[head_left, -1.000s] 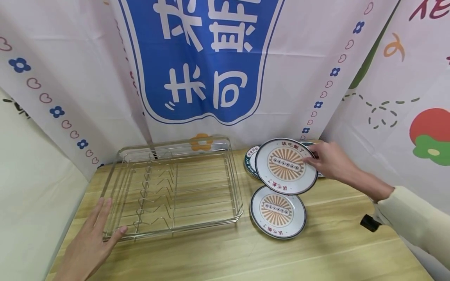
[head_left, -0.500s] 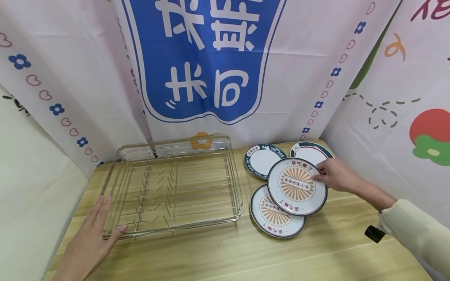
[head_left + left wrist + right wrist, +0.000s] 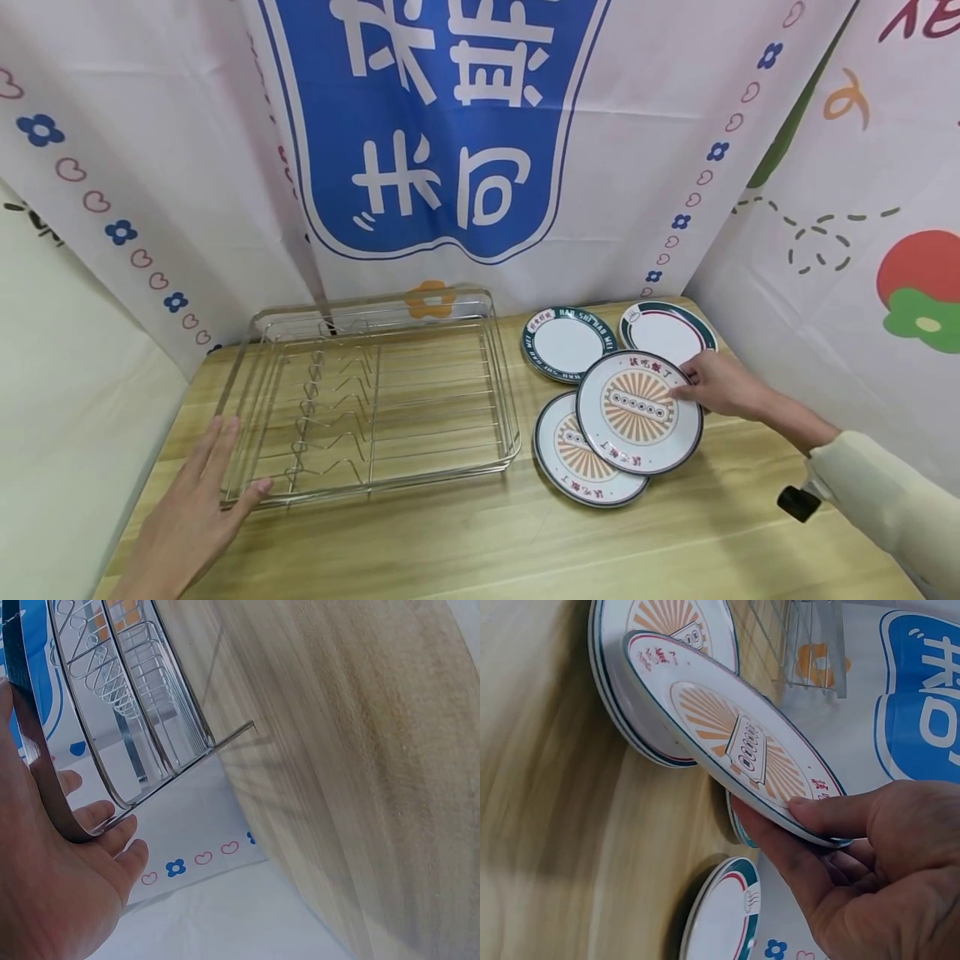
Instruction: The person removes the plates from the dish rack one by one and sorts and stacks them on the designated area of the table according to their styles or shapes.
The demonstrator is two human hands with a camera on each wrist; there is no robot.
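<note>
My right hand (image 3: 723,385) pinches the right edge of a white plate (image 3: 639,412) with an orange sunburst and red characters. In the right wrist view the plate (image 3: 739,739) is tilted, thumb on its face and fingers beneath. It overlaps a matching sunburst plate (image 3: 566,475) on the table; doubled rims show there in the right wrist view. Two green-rimmed plates, one lettered (image 3: 568,343) and one with a red inner line (image 3: 660,329), lie behind. My left hand (image 3: 187,500) rests with extended fingers at the near left corner of a wire dish rack (image 3: 442,476).
The rack's wavy plate dividers (image 3: 352,425) run along its left part. A wood-grain table (image 3: 450,550) carries everything. Printed cloth (image 3: 637,125) hangs directly behind the rack and plates, and more cloth (image 3: 825,333) hangs along the right side.
My right hand has brought the sunburst plate forward and slightly right, from over the green-rimmed plates to over the matching plate's right part, uncovering the green-rimmed ones. The left hand stays put.
</note>
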